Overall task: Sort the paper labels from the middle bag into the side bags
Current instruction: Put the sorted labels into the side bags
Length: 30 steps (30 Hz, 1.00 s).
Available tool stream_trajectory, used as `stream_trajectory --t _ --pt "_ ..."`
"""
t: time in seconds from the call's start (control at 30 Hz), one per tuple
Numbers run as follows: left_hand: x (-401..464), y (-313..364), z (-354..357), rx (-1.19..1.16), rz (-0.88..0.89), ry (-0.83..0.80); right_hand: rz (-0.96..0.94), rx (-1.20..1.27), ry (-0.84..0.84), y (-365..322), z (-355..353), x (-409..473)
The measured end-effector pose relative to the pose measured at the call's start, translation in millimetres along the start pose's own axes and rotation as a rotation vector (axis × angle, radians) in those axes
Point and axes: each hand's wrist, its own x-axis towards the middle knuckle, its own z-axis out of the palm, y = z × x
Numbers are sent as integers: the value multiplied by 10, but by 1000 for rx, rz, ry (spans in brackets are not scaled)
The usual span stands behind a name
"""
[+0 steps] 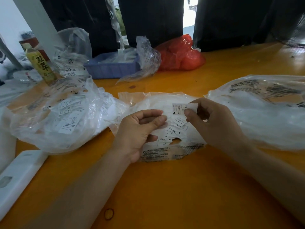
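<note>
White paper, printed with small text and a bold XL, is what the right hand (212, 119) has hold of: the label (183, 109) is pinched between thumb and forefinger at its right end, lifted just above the middle bag (173, 151), with its long axis running left to right and its printed face towards the camera. From the pinching fingers the label sticks out to the left, so its free end points at the left hand (140, 129), which lies just beside it. That hand rests on the near left part of the middle bag with its fingers curled; it seems to be gripping the plastic or some labels, though I cannot make out which. The heap of loose labels (171, 134) lies in the middle bag below and between the two hands. As for where this one should go, the left bag (54, 123) shows labels marked XL and XS through its plastic, while the right bag (264, 113) is too cloudy and glare-struck to read anything within. The right hand is nearer the right bag; the left bag lies beyond the other hand, so a drop there would mean crossing over or passing the label across. The right bag's far right side is cut off by the frame edge, and neither side bag's mouth is clearly seen.
</note>
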Motion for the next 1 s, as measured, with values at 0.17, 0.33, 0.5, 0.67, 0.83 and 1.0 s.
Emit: stream_trajectory --t 0.17,0.33,0.5,0.67,0.83,1.0 --pt "-12 9 12 5 12 -9 -9 17 11 20 3 10" --pt "-9 7 18 22 53 46 -36 57 19 19 -5 10" --pt "-7 9 4 131 128 112 -22 60 -6 21 4 7" --pt "-4 -8 29 -9 105 5 -41 71 20 10 9 0" --pt "16 -39 22 -100 56 -74 -59 83 57 14 9 4" --pt "33 -52 9 -120 52 -76 -70 82 42 21 6 4"
